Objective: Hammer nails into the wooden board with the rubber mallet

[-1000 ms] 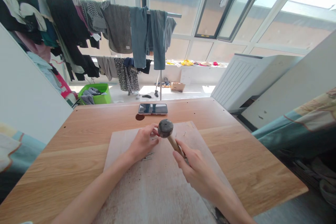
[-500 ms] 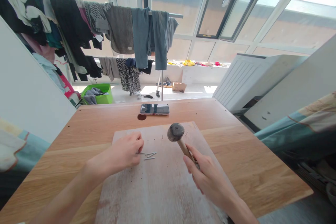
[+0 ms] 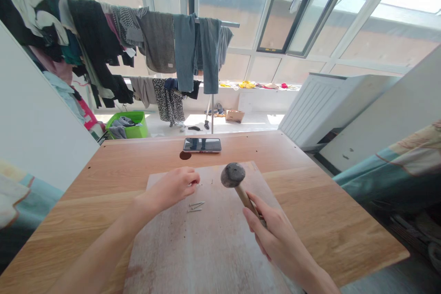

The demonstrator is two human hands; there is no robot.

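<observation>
My right hand (image 3: 272,234) is closed round the wooden handle of a hammer (image 3: 233,176) with a round grey head, held just above a pale worn board (image 3: 210,243) on the wooden table (image 3: 320,206). My left hand (image 3: 174,186) hovers over the board's far left part, fingers pinched together near a thin nail; whether it grips the nail I cannot make out. A few loose nails (image 3: 195,206) lie on the board just right of that hand.
A smartphone (image 3: 202,144) lies face up at the table's far edge beside a round hole (image 3: 185,155). Behind stand a rack of hanging clothes (image 3: 144,46), a green laundry basket (image 3: 129,124), white panels (image 3: 344,105) at right and large windows.
My left hand left the spot beside the hammer head, went left to the loose nails, then moved forward with fingers pinched. The hammer drew back to the right and rose slightly.
</observation>
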